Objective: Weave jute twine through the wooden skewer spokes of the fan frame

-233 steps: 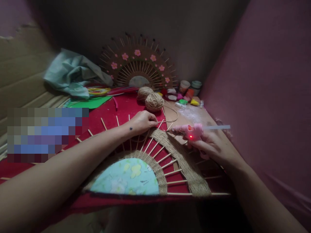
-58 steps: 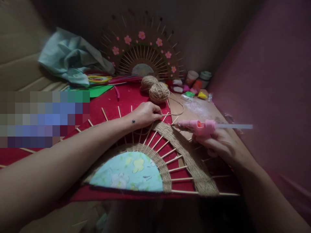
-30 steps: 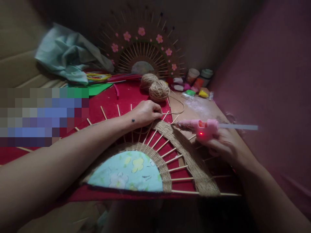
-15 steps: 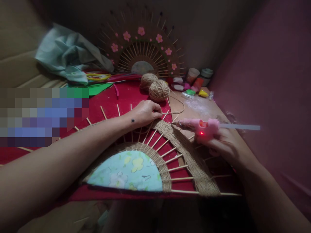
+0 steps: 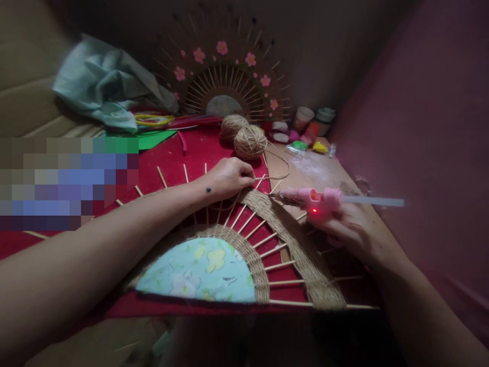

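Note:
A half-round fan of wooden sticks lies before me, with a blue flowered cloth centre (image 5: pixel 198 270) and a woven twine band (image 5: pixel 296 244) across the sticks. My left hand (image 5: pixel 231 176) pinches the twine (image 5: pixel 273 178) at the band's upper edge; that strand loops back to the twine balls (image 5: pixel 250 141). My right hand (image 5: pixel 349 227) is wrapped round a pink glue gun (image 5: pixel 321 200), its red light lit and a clear glue stick (image 5: pixel 374 201) jutting from the back. The nozzle points left, close to the band's outer edge; whether it touches I cannot tell. My left forearm hides the fan's left side.
A finished-looking fan with pink flowers (image 5: pixel 221 48) stands against the back wall. Pale blue cloth (image 5: pixel 103 81), yellow-handled scissors (image 5: pixel 155 120) and green sheet (image 5: pixel 156 139) lie at back left. Cups (image 5: pixel 303 118) and small coloured packets (image 5: pixel 298 147) sit at back right, near the pink wall (image 5: pixel 428 153).
Since the oldest frame the view has tilted, and the glue gun sits slightly farther right of my left hand. Its red light, not visible 1.9 s ago, shows now. Over the last second both hands hardly move.

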{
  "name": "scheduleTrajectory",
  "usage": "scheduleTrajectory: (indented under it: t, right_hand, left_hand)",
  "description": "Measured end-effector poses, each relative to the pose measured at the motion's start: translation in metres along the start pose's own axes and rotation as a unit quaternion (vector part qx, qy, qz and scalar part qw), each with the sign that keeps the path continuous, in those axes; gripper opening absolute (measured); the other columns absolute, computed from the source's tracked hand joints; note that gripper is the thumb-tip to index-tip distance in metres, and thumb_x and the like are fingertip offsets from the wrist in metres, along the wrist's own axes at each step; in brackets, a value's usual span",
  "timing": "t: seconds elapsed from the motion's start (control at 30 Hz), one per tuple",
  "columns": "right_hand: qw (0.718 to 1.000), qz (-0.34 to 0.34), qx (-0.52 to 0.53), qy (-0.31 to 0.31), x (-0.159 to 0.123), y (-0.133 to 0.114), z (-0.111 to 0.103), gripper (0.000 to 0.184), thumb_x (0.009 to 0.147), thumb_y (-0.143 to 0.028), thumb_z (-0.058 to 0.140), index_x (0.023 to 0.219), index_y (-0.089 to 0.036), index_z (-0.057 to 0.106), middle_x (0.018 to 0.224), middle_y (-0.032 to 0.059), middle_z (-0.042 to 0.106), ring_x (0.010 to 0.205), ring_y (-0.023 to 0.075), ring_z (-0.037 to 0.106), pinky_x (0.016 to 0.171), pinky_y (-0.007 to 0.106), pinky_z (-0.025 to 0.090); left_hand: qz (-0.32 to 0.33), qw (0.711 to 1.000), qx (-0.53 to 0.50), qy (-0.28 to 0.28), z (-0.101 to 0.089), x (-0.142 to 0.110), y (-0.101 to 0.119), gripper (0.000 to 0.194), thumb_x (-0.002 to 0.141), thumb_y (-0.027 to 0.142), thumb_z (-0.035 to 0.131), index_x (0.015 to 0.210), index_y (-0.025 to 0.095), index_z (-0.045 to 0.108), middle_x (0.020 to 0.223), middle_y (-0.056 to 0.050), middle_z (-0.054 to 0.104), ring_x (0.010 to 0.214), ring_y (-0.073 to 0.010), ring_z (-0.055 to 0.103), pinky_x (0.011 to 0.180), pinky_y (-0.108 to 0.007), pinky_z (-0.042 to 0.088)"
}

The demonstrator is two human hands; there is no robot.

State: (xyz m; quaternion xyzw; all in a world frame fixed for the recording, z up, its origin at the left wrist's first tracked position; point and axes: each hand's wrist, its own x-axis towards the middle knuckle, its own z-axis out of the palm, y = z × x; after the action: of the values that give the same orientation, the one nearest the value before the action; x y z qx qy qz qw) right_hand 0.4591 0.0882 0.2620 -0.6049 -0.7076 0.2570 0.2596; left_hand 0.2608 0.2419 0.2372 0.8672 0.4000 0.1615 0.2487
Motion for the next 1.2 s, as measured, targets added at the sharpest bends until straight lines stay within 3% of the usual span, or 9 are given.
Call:
scheduleTrajectory:
  t: [0.23,0.5,0.73,0.9,1.2]
  right_hand:
    - [1.0,0.006,0.009,-0.004,0.0002,0.0042,-0.0003,0.043,0.088,-0.036,0.047,0.129,-0.026,0.054,0.101,0.0042,0.067,0.078,0.0195,0.062,0.069,0.031,0.05]
    - [1.0,-0.013,-0.009,-0.012,-0.0008,0.0018,-0.0002,0.043,0.089,-0.035,0.044,0.13,-0.026,0.053,0.122,0.0034,0.06,0.1,0.0235,0.059,0.085,0.035,0.049]
    - [0.999,0.007,-0.034,-0.012,-0.005,0.008,-0.0011,0.044,0.089,-0.038,0.045,0.131,-0.027,0.052,0.12,0.0028,0.062,0.091,0.0221,0.063,0.075,0.032,0.052]
    - [0.999,-0.033,0.012,-0.012,-0.0033,0.0064,0.0,0.044,0.088,-0.037,0.046,0.131,-0.026,0.052,0.124,0.0042,0.06,0.102,0.0246,0.06,0.085,0.037,0.05]
    - [0.999,-0.029,0.005,-0.015,-0.0008,0.0046,0.0,0.042,0.09,-0.03,0.044,0.13,-0.025,0.052,0.119,0.0044,0.062,0.102,0.0232,0.06,0.087,0.036,0.051]
  left_hand:
    - [0.001,1.0,0.0,0.0,0.0001,0.0001,-0.0004,0.021,0.075,0.023,0.056,0.084,0.014,0.072,0.069,-0.003,0.066,0.063,-0.0128,0.053,0.062,-0.026,0.035]
    - [0.002,1.0,-0.001,0.003,0.0008,0.0001,-0.0002,0.02,0.075,0.022,0.056,0.083,0.014,0.072,0.068,-0.003,0.066,0.062,-0.0128,0.053,0.062,-0.026,0.035]
    - [-0.002,1.0,0.005,0.006,0.0005,0.0,-0.0002,0.021,0.075,0.022,0.056,0.085,0.014,0.073,0.067,-0.003,0.065,0.06,-0.012,0.053,0.062,-0.026,0.036]
    - [0.002,1.0,0.012,0.008,0.0001,-0.0008,0.0002,0.02,0.075,0.023,0.057,0.084,0.015,0.073,0.066,-0.002,0.065,0.061,-0.0122,0.053,0.062,-0.025,0.036]
    - [-0.004,1.0,0.013,0.004,0.0005,-0.0012,0.0022,0.02,0.076,0.022,0.057,0.085,0.015,0.073,0.067,-0.002,0.065,0.062,-0.0124,0.053,0.063,-0.025,0.036]
